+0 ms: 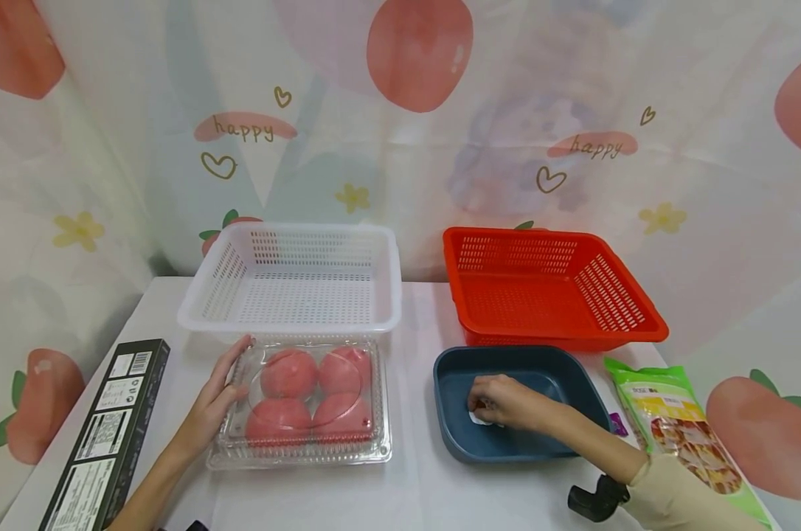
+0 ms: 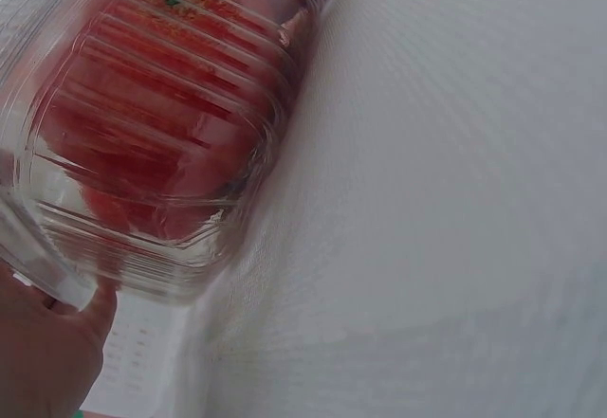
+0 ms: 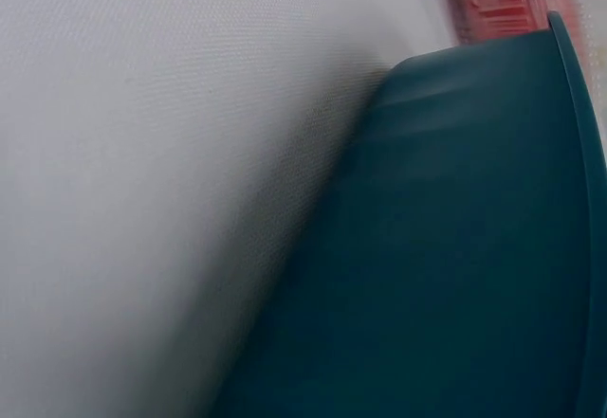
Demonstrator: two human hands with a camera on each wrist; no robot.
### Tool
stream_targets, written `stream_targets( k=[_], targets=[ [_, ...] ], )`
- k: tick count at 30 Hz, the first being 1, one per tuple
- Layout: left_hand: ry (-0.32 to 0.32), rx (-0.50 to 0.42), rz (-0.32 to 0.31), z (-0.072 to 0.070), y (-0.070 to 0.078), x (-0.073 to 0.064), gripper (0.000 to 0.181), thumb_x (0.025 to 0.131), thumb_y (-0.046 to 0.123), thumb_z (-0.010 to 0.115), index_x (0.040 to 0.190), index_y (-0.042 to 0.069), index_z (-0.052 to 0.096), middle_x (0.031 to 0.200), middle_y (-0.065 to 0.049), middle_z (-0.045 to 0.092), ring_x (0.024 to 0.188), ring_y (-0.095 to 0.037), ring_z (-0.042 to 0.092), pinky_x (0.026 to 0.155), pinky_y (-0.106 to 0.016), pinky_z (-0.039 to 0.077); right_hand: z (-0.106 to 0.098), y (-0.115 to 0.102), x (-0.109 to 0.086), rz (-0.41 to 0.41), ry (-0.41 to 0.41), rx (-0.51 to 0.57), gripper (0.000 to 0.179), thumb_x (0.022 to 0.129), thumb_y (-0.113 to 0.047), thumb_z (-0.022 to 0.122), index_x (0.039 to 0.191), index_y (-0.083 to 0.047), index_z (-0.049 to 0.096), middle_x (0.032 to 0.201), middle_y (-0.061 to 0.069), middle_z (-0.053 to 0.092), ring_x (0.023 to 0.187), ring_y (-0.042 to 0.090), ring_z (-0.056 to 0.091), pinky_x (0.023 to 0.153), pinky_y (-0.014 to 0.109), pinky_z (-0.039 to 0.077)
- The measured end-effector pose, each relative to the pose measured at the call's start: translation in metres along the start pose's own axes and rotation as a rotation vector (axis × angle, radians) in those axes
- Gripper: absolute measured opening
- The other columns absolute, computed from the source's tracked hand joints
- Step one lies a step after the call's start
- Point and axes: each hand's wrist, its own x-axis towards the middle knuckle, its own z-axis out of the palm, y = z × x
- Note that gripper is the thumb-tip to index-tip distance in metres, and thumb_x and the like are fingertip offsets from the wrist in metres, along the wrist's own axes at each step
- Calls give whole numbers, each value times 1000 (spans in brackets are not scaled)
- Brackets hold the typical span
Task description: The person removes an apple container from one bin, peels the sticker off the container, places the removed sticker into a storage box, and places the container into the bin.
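Note:
A clear plastic clamshell box [image 1: 302,450] of several red tomatoes [image 1: 289,374] lies at the middle left of the table. My left hand [image 1: 204,413] rests along its left side, fingers fairly straight, one fingertip at the far corner and the thumb against the lid. In the left wrist view that hand [image 2: 57,347] touches the box edge from below left. Inside a dark blue bin [image 1: 455,435], my right hand [image 1: 507,400] has curled fingers pinching a small white piece [image 1: 478,420], mostly hidden under them. The right wrist view shows the bin's outer wall [image 3: 455,247], not the hand.
Behind the box stands a white basket [image 1: 288,322]; a red basket [image 1: 507,321] is behind the bin. A long black box [image 1: 111,435] lies along the left edge. To the right lie a green-and-yellow food packet [image 1: 679,431] and a small purple item [image 1: 617,424].

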Motion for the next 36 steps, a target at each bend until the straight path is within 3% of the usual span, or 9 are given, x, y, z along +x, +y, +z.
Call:
stream_targets(
  k=[7, 11, 15, 18, 19, 22, 25, 29, 36],
  targets=[
    [0, -5, 4, 0, 0, 0, 64, 96, 3, 36, 156, 18, 18, 163, -13, 14, 139, 20, 13, 106, -1, 15, 3, -1, 0, 5, 30, -9, 8, 82, -2, 71, 83, -9, 68, 78, -2, 58, 69, 0, 47, 62, 14, 48],
    [-1, -5, -6, 0, 1, 0, 64, 97, 4, 36, 156, 19, 18, 163, -11, 14, 139, 20, 13, 111, -5, 14, 4, -4, -1, 45, 35, -23, 10, 83, -3, 71, 83, -11, 66, 77, -4, 56, 69, 0, 45, 60, 14, 45],
    [0, -6, -16, 0, 3, 0, 63, 97, 5, 36, 156, 19, 18, 164, -10, 14, 139, 19, 12, 124, -31, 10, 3, -6, -2, 105, 33, -13, 10, 84, -5, 71, 85, -13, 65, 81, -1, 53, 70, 3, 46, 59, 14, 44],
    [2, -11, -16, 0, 4, 0, 63, 97, 4, 36, 156, 19, 18, 164, -10, 13, 139, 19, 12, 120, -56, 5, 1, -6, -2, 157, 27, 2, 10, 83, -9, 73, 85, -15, 66, 86, -1, 51, 74, 5, 47, 60, 15, 45],
    [3, -12, -16, 0, 4, 0, 63, 97, 4, 36, 156, 18, 18, 164, -10, 13, 140, 19, 12, 121, -55, 4, 0, -5, -2, 172, 24, 9, 10, 83, -11, 74, 85, -17, 66, 88, -1, 50, 75, 6, 47, 61, 15, 45],
    [2, -13, -10, 0, 3, 0, 64, 96, 4, 36, 156, 18, 18, 163, -12, 13, 139, 19, 12, 124, -30, 9, -1, -4, -3, 183, 18, 14, 10, 83, -15, 75, 85, -19, 66, 88, -1, 50, 77, 7, 47, 63, 16, 45],
    [1, -12, -4, 0, 2, 0, 64, 96, 3, 35, 156, 17, 17, 163, -12, 13, 139, 19, 12, 111, -5, 13, -1, -2, -3, 170, 19, 24, 9, 84, -16, 74, 85, -19, 66, 88, -1, 51, 79, 8, 47, 64, 16, 45],
    [2, -11, -4, 0, 3, 0, 64, 96, 3, 35, 156, 18, 18, 163, -12, 14, 139, 19, 13, 111, -5, 13, -1, 0, -6, 151, 31, 36, 9, 84, -17, 74, 87, -18, 66, 88, -1, 52, 78, 7, 47, 64, 16, 46],
    [2, -6, -16, 0, 2, 0, 64, 97, 4, 36, 156, 19, 18, 163, -11, 14, 140, 19, 12, 120, -20, 11, -1, 7, -14, 139, 51, 38, 12, 82, -15, 76, 90, -14, 67, 87, 0, 52, 77, 6, 46, 62, 15, 44]
  ],
)
